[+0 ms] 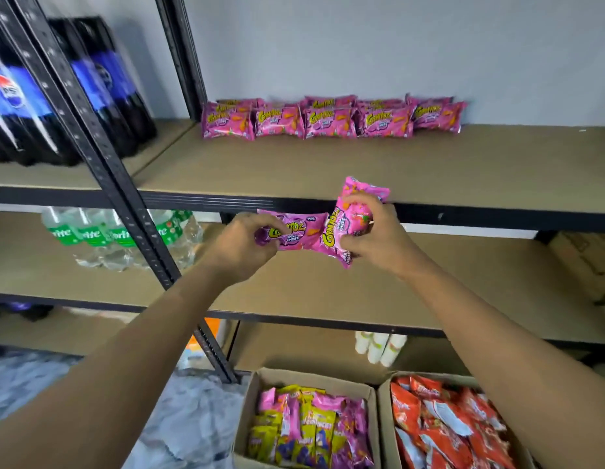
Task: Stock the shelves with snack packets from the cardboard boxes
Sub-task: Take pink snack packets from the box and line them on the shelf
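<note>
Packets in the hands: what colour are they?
The packets are pink with yellow-green lettering; the head view, the only one, shows them.

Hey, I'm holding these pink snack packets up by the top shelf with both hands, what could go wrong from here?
1. The right hand seems to pinch two glossy pink snack packets, the left hand one; any could slip toward the open cardboard box below.
2. They sit level with the black metal shelf edge and could snag on it.
3. Sliding them in hard could topple the row of pink packets at the back.
</note>
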A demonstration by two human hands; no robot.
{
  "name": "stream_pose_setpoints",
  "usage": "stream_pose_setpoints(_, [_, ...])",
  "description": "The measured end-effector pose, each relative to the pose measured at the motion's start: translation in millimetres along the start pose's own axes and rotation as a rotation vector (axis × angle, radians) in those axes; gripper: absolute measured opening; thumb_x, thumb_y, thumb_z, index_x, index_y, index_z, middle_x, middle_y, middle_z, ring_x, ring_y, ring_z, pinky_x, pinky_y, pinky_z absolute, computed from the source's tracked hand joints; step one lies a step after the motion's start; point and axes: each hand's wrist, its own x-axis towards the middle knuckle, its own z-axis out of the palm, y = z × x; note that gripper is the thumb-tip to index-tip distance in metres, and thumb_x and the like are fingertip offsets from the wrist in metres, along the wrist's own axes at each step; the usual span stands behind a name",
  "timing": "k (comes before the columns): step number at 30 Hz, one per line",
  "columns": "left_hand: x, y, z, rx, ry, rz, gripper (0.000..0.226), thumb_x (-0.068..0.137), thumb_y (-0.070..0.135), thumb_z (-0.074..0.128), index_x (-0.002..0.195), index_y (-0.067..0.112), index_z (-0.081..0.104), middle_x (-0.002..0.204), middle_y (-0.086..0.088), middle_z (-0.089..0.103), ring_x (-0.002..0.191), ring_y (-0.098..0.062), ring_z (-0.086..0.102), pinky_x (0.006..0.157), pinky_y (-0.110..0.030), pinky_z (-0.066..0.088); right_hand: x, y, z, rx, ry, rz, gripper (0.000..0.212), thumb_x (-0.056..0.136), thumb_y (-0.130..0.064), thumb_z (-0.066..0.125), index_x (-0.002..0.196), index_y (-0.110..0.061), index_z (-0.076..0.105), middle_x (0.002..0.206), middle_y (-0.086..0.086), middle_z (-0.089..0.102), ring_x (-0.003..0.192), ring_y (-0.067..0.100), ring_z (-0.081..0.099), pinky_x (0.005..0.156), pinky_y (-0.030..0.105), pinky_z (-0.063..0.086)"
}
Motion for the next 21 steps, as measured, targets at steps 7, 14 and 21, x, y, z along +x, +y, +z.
stream_pose_setpoints(7, [30,31,-12,-0.051,0.106,0.019,0.021,0.090,0.015,0.068,0.100,0.033,0.071,0.080,0.001,0.051,0.061,0.000,0.045,0.056,-0.010,0.034,15,-28,-35,0.084,0.243,-0.055,0.032,0.077,-0.019,0.069,0.087,-0.048,0.063,0.108,0.004,0.060,0.089,0.029,0.070,0.073,0.053,0.060])
stream_pose_setpoints(14, [60,45,-8,-0.146,0.129,0.054,0.025,0.090,0.012,0.069,0.096,0.036,0.068,0.090,-0.002,0.053,0.062,-0.001,0.044,0.061,-0.010,0.037,26,-32,-71,0.016,0.320,-0.084,0.033,0.082,-0.007,0.072,0.083,-0.040,0.065,0.094,-0.017,0.068,0.086,0.009,0.067,0.078,0.032,0.057])
stream_pose_setpoints(21, [80,61,-1,-0.245,0.142,0.025,0.017,0.088,0.009,0.070,0.097,0.023,0.069,0.071,0.005,0.042,0.053,-0.002,0.040,0.051,-0.010,0.033,35,-28,-102,-0.016,0.356,-0.042,0.009,0.082,-0.018,0.077,0.089,-0.024,0.074,0.086,-0.013,0.064,0.066,-0.006,0.057,0.059,0.007,0.040])
